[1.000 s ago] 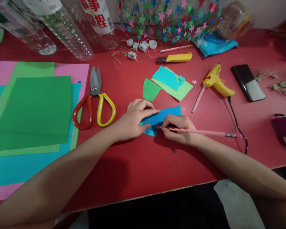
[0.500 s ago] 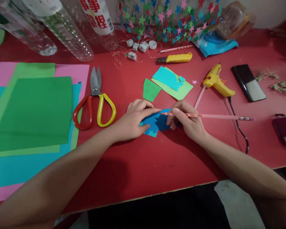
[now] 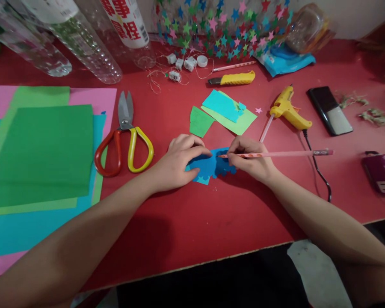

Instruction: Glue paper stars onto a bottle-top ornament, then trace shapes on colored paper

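Note:
A pink pencil (image 3: 291, 154) is pinched in my right hand (image 3: 255, 161), its tip down at the blue paper (image 3: 207, 164). That paper has jagged, cut-out lower edges, and a lighter blue scrap (image 3: 202, 180) shows beneath it. My left hand (image 3: 181, 162) rests on the paper's left part, thumb and index finger apart, holding nothing. Just beyond my hands lie a green scrap (image 3: 200, 122), a turquoise piece (image 3: 221, 105) on a light green piece (image 3: 245, 124), and a small pink star (image 3: 258, 111).
Scissors (image 3: 125, 124) lie left, beside stacked coloured sheets (image 3: 45, 149). A yellow utility knife (image 3: 237, 78) and several bottles (image 3: 128, 25) are at the back, near a star-covered clear container (image 3: 224, 25). On the right are a glue gun (image 3: 290, 109), a phone (image 3: 330, 110) and a purple device (image 3: 380, 173).
My right hand has shifted slightly up, uncovering more of the blue paper's jagged right edge. My left index finger is more bent. The whole view has moved a little.

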Motion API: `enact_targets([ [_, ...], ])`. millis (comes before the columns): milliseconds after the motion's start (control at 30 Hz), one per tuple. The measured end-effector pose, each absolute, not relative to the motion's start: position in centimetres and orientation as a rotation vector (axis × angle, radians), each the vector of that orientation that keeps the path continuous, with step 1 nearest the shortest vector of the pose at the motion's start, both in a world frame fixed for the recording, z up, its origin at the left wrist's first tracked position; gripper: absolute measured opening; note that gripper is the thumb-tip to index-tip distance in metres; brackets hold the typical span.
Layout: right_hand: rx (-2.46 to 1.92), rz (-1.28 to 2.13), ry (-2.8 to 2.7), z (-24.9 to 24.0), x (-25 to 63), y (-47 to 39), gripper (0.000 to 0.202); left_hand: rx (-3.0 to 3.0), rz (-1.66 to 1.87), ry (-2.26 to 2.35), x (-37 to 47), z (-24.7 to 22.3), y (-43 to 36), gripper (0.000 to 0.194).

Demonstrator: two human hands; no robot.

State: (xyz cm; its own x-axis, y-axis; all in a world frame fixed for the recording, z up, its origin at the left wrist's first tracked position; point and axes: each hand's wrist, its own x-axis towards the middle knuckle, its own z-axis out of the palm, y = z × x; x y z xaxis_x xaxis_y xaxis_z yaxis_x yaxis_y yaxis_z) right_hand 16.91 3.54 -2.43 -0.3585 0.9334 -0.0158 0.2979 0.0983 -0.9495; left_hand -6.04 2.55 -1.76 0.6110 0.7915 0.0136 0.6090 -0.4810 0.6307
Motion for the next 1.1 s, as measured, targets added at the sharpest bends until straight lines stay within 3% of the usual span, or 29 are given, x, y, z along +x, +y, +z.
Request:
enact_targets([
  [1100, -1.285, 1.174, -1.703, -2.51, 16.44, 3.27, 0.009, 2.24, 0.415, 1.104, -6.04, -1.71, 2.49, 0.03],
])
